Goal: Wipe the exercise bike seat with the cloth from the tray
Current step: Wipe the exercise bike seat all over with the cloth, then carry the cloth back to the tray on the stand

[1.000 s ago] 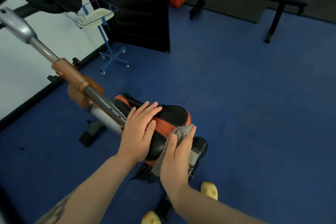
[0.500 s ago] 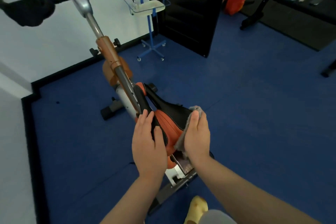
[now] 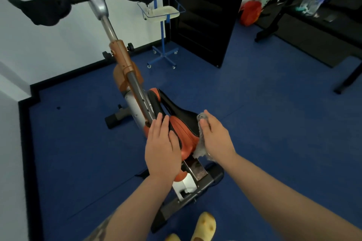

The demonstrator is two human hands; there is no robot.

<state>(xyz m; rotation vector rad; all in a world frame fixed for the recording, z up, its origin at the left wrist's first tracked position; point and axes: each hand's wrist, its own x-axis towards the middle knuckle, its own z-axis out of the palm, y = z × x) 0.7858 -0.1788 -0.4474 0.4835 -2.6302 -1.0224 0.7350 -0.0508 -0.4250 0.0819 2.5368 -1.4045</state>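
The black and orange bike seat (image 3: 181,123) sits in the middle of the view, nose pointing away toward the handlebars. My left hand (image 3: 162,146) lies flat on the seat's left side, fingers together. My right hand (image 3: 215,139) presses a grey cloth (image 3: 200,148) against the seat's right edge; the cloth hangs out below the palm and peeks past the fingertips. The wire tray (image 3: 162,10) on its blue stand is far behind, by the wall.
The bike's grey and orange post (image 3: 125,64) rises to the black handlebars (image 3: 47,8) at upper left. A black door (image 3: 201,11) stands behind the tray. A dark bench (image 3: 313,23) with bottles is at right. Yellow slippers (image 3: 203,225) show at the bottom edge.
The view has swung up and left, bringing handlebars and wall into sight. My right hand with the cloth has moved from the seat's rear to its right side. My left hand stays on the seat.
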